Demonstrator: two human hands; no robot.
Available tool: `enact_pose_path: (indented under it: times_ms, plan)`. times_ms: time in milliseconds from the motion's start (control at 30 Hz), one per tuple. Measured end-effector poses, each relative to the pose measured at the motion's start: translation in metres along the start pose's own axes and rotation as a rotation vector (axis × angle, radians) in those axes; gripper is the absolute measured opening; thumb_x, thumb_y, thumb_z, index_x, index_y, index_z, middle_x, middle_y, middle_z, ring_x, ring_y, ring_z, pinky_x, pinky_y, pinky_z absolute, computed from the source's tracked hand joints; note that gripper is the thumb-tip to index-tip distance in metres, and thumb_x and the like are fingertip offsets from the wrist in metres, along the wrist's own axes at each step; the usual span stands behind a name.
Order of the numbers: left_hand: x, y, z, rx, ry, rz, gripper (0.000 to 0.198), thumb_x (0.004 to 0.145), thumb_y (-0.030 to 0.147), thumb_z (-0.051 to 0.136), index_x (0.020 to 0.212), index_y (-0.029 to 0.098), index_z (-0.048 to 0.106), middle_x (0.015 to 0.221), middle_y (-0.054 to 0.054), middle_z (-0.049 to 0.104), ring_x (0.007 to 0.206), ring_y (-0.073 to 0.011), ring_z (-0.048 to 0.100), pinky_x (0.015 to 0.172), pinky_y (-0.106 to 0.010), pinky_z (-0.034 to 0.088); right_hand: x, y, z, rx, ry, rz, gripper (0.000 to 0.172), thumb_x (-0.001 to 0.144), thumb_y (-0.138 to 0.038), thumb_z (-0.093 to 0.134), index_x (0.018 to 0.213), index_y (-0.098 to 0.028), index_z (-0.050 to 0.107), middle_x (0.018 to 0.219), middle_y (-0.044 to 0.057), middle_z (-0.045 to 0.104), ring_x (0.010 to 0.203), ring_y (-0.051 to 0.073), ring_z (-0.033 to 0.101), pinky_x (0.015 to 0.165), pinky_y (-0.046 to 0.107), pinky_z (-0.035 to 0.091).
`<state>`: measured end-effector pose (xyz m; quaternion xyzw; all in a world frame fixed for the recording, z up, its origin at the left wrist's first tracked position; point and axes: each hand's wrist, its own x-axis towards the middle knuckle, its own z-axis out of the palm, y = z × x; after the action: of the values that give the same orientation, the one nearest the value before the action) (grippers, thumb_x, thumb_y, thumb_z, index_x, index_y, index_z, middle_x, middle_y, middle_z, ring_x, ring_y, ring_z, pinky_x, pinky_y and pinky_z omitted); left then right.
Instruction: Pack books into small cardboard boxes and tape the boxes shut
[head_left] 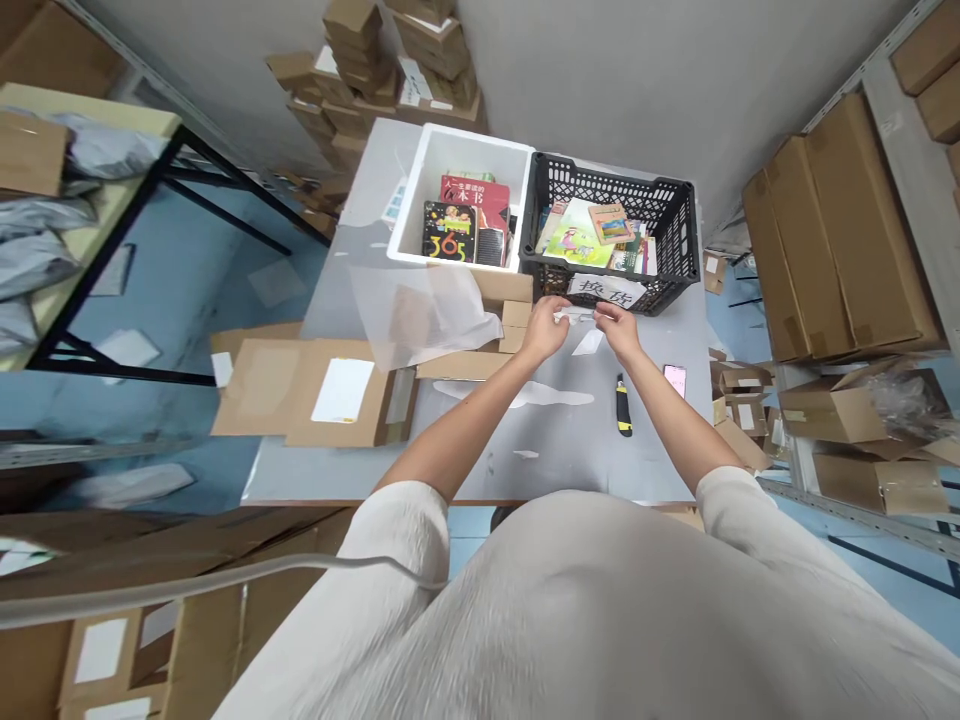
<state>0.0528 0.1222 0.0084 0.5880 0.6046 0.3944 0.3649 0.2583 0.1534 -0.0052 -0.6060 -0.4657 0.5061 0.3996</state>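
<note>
My left hand and my right hand are close together in front of the black crate. Their fingers are pinched at either end of a small whitish strip; its material is too small to make out. Just below it, a white slip lies on the grey table. A yellow and black utility knife lies nearer to me, left of my right forearm. Beside my left hand stands an open cardboard box, with a translucent sheet draped over it.
Books, including a red one, stand in a white foam box. More books fill the crate. Flattened cardboard overhangs the table's left edge. A phone lies at right. Stacked cartons flank the table.
</note>
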Motion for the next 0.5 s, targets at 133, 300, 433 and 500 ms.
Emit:
enact_pose_path:
  times_ms: [133, 300, 433, 500]
  plan:
    - [-0.01, -0.006, -0.016, 0.028, 0.005, -0.012, 0.037, 0.092, 0.01, 0.063, 0.123, 0.023, 0.077, 0.141, -0.012, 0.074, 0.13, -0.0294, 0.073, 0.118, -0.049, 0.061, -0.013, -0.003, 0.013, -0.018, -0.024, 0.027, 0.037, 0.084, -0.036, 0.082, 0.119, -0.022, 0.083, 0.132, 0.011, 0.085, 0.121, 0.028, 0.079, 0.111, 0.05, 0.065]
    - [-0.031, -0.021, -0.052, 0.06, 0.015, -0.048, 0.038, 0.091, 0.011, 0.062, 0.124, 0.022, 0.077, 0.141, -0.012, 0.074, 0.131, -0.0292, 0.072, 0.116, -0.046, 0.061, -0.033, -0.008, 0.036, -0.05, -0.052, 0.038, 0.031, 0.084, -0.033, 0.078, 0.113, -0.022, 0.082, 0.128, 0.01, 0.085, 0.114, 0.026, 0.08, 0.106, 0.048, 0.067]
    - [-0.052, -0.037, -0.09, 0.075, 0.041, -0.075, 0.039, 0.09, 0.011, 0.06, 0.124, 0.021, 0.077, 0.142, -0.014, 0.073, 0.133, -0.0303, 0.072, 0.119, -0.048, 0.06, -0.046, -0.012, 0.06, -0.113, -0.069, 0.023, 0.032, 0.083, -0.034, 0.076, 0.112, -0.021, 0.082, 0.124, 0.01, 0.085, 0.109, 0.027, 0.08, 0.105, 0.051, 0.067]
    - [-0.062, -0.045, -0.109, 0.088, 0.056, -0.085, 0.041, 0.089, 0.011, 0.061, 0.125, 0.023, 0.077, 0.142, -0.013, 0.073, 0.133, -0.0308, 0.072, 0.119, -0.05, 0.06, -0.051, -0.014, 0.074, -0.16, -0.076, 0.003, 0.033, 0.083, -0.035, 0.075, 0.112, -0.021, 0.083, 0.123, 0.01, 0.086, 0.108, 0.027, 0.08, 0.107, 0.052, 0.066]
